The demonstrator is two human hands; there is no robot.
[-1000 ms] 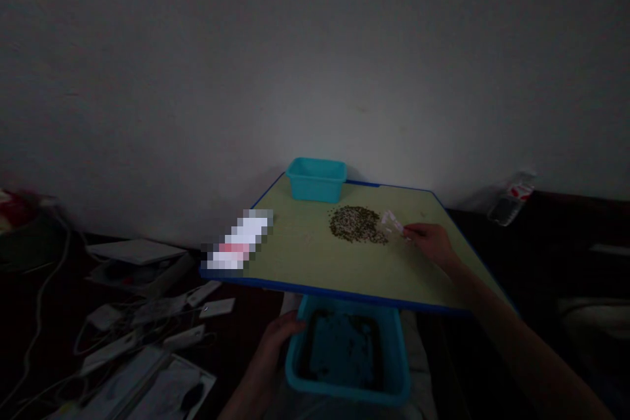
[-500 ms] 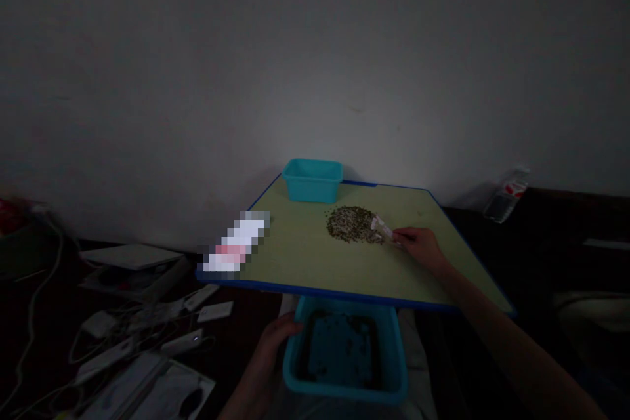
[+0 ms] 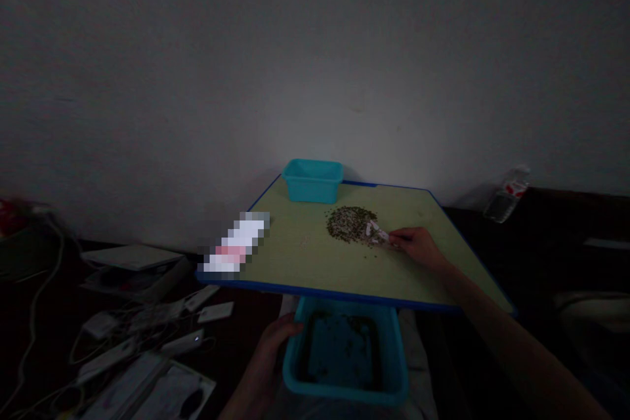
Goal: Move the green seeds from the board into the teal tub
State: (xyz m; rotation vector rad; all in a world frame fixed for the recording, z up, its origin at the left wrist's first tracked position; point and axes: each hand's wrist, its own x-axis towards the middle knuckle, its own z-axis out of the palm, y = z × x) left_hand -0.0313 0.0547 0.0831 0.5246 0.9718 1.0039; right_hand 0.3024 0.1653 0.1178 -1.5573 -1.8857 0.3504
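Observation:
My right hand point(image 3: 416, 246) pinches a thin, clear, shiny plastic piece point(image 3: 378, 233); its exact kind is too small to tell. The piece's far end touches the right side of a pile of small grains point(image 3: 348, 223), pale and dark greenish-brown mixed, on the board-topped table point(image 3: 295, 262). Below the near table edge, my left hand point(image 3: 276, 341) grips the left rim of a turquoise plastic bin point(image 3: 404, 367) on my lap. Dark small bits lie along its bottom and sides. A few grains are scattered just in front of the pile.
Another turquoise bin point(image 3: 313, 190) stands at the table's back left. A blurred-out bright phone-like screen point(image 3: 236, 243) lies at the left edge. Power strips and cables point(image 3: 182, 341) clutter the floor at left. A clear bottle point(image 3: 506, 197) lies right of the table, by the wall.
My right hand has moved left with the plastic piece, its tip reaching into the pile and then back toward me. Some grains have spread nearer. My left hand stays on the bin.

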